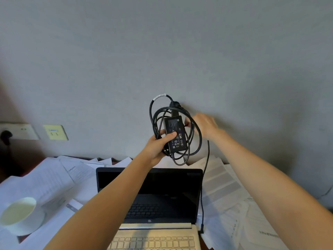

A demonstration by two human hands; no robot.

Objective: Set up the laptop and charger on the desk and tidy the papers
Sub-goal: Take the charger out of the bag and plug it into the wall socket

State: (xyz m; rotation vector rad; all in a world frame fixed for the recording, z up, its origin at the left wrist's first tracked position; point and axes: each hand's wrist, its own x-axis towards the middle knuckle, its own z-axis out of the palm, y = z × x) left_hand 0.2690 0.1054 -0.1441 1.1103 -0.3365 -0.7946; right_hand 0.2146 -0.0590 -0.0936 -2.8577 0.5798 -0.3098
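An open laptop [173,192] with a dark screen and a pale keyboard stands on the desk in front of me. Above it, my left hand [158,147] grips the black charger brick [175,134], thumb across its labelled face. Loops of black cable [195,130] hang coiled around the brick. My right hand [203,123] pinches the cable at the right of the coil. One strand of the cable runs down to a plug [201,230] at the laptop's right side. Loose printed papers [54,179] lie scattered around the laptop on both sides.
A white bowl [21,215] stands on the papers at the left. Wall sockets [55,132] sit low on the grey wall at the left, one with a black plug [6,135] in it. More papers [227,192] overlap at the right.
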